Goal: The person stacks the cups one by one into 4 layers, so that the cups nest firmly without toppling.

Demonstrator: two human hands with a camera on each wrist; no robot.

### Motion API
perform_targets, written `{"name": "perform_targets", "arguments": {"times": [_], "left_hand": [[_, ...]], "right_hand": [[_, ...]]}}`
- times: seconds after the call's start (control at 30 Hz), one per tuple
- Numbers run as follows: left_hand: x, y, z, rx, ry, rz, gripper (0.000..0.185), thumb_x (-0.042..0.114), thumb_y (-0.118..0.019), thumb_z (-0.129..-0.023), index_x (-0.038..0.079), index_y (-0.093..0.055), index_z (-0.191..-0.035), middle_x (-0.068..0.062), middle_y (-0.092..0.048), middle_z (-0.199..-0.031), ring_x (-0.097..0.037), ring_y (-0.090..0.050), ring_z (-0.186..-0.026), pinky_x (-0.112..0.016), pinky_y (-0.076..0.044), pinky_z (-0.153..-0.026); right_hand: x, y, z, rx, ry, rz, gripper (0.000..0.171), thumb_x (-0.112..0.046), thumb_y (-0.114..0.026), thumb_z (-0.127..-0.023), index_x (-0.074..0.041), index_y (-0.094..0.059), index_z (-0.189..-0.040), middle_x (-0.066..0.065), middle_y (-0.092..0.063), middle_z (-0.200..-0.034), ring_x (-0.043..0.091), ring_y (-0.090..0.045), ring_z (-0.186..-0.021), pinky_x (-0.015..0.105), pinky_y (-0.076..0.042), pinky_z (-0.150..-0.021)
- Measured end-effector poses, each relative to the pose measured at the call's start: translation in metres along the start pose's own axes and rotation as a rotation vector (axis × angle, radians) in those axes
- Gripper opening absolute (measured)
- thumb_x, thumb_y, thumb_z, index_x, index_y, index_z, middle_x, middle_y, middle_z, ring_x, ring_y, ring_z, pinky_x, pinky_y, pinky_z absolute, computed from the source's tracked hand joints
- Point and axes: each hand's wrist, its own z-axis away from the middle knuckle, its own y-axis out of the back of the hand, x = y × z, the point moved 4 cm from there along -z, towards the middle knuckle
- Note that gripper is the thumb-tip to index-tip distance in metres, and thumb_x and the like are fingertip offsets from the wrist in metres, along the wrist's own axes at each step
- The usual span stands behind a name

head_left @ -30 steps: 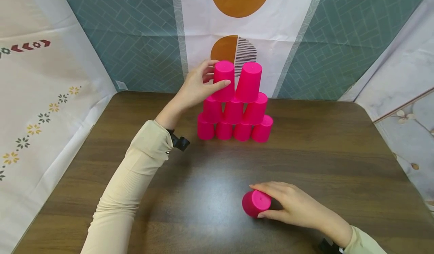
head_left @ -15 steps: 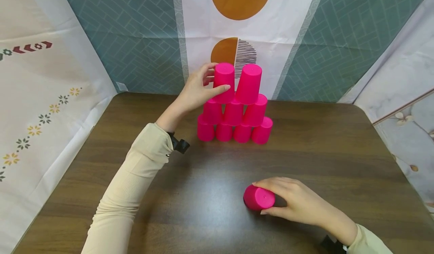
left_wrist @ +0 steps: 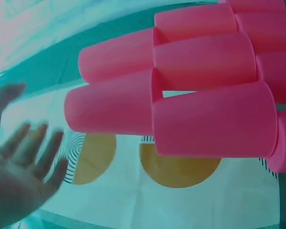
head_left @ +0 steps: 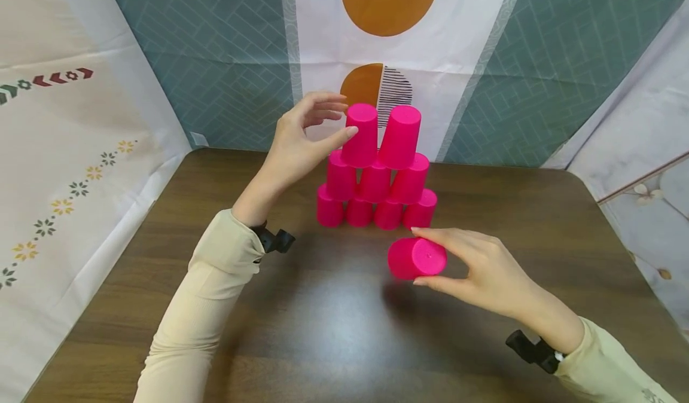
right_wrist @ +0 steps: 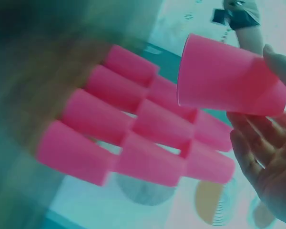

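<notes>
Smooth, matt pink plastic cups (head_left: 377, 173), stacked on a dark wood-grain table (head_left: 538, 259) with a soft sheen. Behind the stack, a printed backdrop (head_left: 226, 62) of creased cloth. Ribbed beige knit sleeve (head_left: 199, 307) left of the stack.

Wood table (head_left: 538, 223), teal (tile-patterned) backdrop (head_left: 226, 62)

You're at a dark wooden table (head_left: 538, 223). Behind the table hangs a teal tiled backdrop (head_left: 226, 62) with a white panel (head_left: 473, 38) bearing orange shapes; floral cloth (head_left: 70, 170) drapes left of the table.
</notes>
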Motion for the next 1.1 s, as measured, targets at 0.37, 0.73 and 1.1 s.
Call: {"name": "perform_targets", "arguments": {"times": [0.37,0.73,1.1], "left_hand": [[0.000,-0.047,0.038,-0.524,-0.279,0.017,0.055,0.030,-0.082,-0.071,0.012,-0.059,-0.118,0.007,-0.060,-0.110,-0.004,-0.057,-0.099,-0.027,-0.049,-0.087],[0.000,-0.060,0.050,-0.456,-0.342,0.009,0.058,0.020,-0.082,-0.070,0.006,-0.056,-0.120,0.000,-0.061,-0.115,-0.007,-0.056,-0.104,-0.026,-0.049,-0.086],[0.012,-0.037,0.028,-0.315,-0.318,-0.083,0.054,0.025,-0.085,-0.067,0.007,-0.061,-0.112,0.002,-0.065,-0.102,-0.006,-0.059,-0.092,-0.026,-0.050,-0.078]], "right_hand": [[-0.011,0.027,-0.042,0.149,0.000,0.028,0.066,-0.056,-0.062,-0.080,-0.006,-0.060,-0.123,0.006,-0.066,-0.114,0.020,-0.065,-0.096,0.010,-0.042,-0.089],[-0.017,0.025,-0.057,0.213,0.041,-0.071,0.064,-0.047,-0.066,-0.081,0.000,-0.058,-0.124,0.010,-0.064,-0.116,0.020,-0.062,-0.101,0.015,-0.044,-0.092],[0.004,0.030,-0.083,0.148,-0.074,-0.256,0.080,0.004,-0.085,-0.058,-0.001,-0.053,-0.130,0.009,-0.062,-0.115,0.012,-0.060,-0.102,0.018,-0.051,-0.080]]}}
